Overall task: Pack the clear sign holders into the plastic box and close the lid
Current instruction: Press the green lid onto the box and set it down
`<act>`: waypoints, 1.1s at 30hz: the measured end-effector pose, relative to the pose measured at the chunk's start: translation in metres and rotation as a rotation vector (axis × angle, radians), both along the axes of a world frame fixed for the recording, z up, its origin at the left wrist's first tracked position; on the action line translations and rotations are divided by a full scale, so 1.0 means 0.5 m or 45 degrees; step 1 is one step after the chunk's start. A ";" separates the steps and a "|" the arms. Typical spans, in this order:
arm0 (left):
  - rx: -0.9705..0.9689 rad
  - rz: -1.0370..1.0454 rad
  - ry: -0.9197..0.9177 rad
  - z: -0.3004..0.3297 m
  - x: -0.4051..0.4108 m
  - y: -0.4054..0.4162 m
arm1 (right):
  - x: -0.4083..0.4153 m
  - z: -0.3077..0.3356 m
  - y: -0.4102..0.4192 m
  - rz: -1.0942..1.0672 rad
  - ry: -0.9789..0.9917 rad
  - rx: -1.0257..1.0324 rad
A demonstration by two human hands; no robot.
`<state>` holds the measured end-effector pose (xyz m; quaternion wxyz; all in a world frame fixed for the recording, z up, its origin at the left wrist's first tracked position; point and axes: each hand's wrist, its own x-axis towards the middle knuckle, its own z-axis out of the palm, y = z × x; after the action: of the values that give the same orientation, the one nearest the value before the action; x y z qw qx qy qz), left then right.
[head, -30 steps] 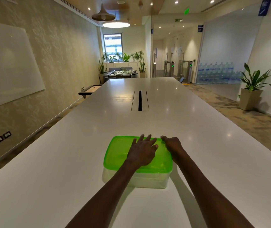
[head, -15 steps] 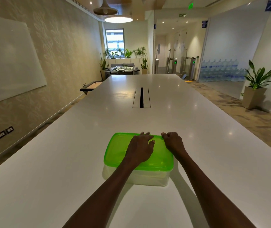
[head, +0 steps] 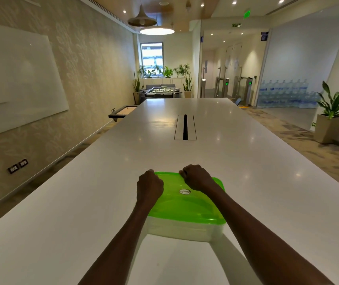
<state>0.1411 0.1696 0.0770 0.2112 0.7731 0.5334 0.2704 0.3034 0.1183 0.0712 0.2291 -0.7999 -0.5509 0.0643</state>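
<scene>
A translucent plastic box (head: 185, 229) with a bright green lid (head: 187, 204) sits on the white table (head: 82, 212) near its front edge. The lid lies flat over the box and carries a small round label. My left hand (head: 149, 187) curls over the lid's far left corner, fingers bent down over the rim. My right hand (head: 197, 177) presses with curled fingers on the far edge, right of the middle. The sign holders are not visible through the box wall.
The long table runs far ahead, with a slotted cable hatch (head: 185, 127) in its middle. A whiteboard (head: 14, 79) hangs on the left wall. A potted plant (head: 332, 116) stands on the floor at the right.
My left hand slid from the lid's centre to its far left corner and curled its fingers. My right hand stayed at the far edge, now clenched tighter. The round label is uncovered.
</scene>
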 end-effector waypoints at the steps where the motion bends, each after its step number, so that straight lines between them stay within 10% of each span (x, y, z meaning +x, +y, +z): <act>1: -0.054 0.011 -0.039 0.000 -0.001 0.008 | -0.007 0.004 0.014 0.020 0.036 -0.017; 9: -0.734 0.132 -0.785 -0.013 -0.011 0.057 | -0.057 0.021 0.122 -0.001 0.324 -0.228; 33: -0.563 0.347 -0.534 -0.027 0.005 0.071 | -0.073 0.002 0.211 -0.358 0.550 -0.344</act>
<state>0.1437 0.2053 0.0637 0.4409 0.5577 0.6225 0.3272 0.2668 0.2236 0.0720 0.2392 -0.8594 -0.3597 0.2734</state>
